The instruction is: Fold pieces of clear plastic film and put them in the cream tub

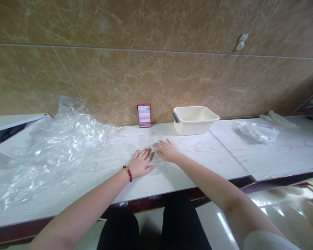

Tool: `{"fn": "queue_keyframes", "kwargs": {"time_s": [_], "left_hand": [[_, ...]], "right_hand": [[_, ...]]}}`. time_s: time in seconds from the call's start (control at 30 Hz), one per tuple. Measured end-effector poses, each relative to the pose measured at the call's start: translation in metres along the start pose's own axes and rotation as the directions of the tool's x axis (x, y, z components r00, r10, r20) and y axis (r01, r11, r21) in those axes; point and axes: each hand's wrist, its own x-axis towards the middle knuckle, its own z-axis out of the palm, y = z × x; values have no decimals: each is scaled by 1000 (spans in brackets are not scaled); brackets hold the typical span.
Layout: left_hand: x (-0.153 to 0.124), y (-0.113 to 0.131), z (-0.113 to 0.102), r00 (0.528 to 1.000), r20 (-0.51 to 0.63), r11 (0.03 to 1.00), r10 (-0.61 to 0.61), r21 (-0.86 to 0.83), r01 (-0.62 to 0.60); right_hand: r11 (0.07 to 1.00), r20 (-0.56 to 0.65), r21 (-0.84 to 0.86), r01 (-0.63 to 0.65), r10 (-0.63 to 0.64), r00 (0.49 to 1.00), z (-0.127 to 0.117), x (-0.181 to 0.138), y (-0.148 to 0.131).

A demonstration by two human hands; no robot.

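My left hand (142, 162) lies flat with its fingers spread, and a red bead bracelet (128, 173) circles that wrist. Close by on its right, my right hand (167, 150) also rests palm down, fingers apart. Under and around both hands a thin clear plastic sheet or bag (160, 168) seems to lie on the white wood-grain table (135, 189); its outline is faint. Neither hand grips anything. Beyond the hands, a phone in a red case (144, 115) leans upright against the wall.
A heap of clear plastic bags (67, 139) spreads over the table's left side. An open cream bin (194, 121) with a grey latch stands right of the phone. Farther right lies another clear plastic bundle (258, 132). A brown marbled wall (146, 80) bounds the back.
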Motion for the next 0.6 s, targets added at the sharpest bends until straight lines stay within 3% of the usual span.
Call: {"fn": "queue_keyframes", "kwargs": {"time_s": [0.17,0.27,0.43,0.53,0.6], "left_hand": [[-1,1,-1,999,13,999,-46,-15,46],[-2,-2,-2,998,21,998,-66,-21,66],[-7,-22,0,983,28,983,-180,-27,181],[-7,-38,2,950,8,950,-312,-21,312],[-3,-44,1,930,-26,930,-367,-16,366]], "right_hand": [[977,50,-90,-194,199,979,20,16,-4],[925,10,-133,-357,361,932,22,14,9],[854,14,-154,-498,506,863,13,8,38],[831,-72,-154,-535,531,845,8,10,42],[873,-119,-146,-465,451,884,7,15,35]]}}
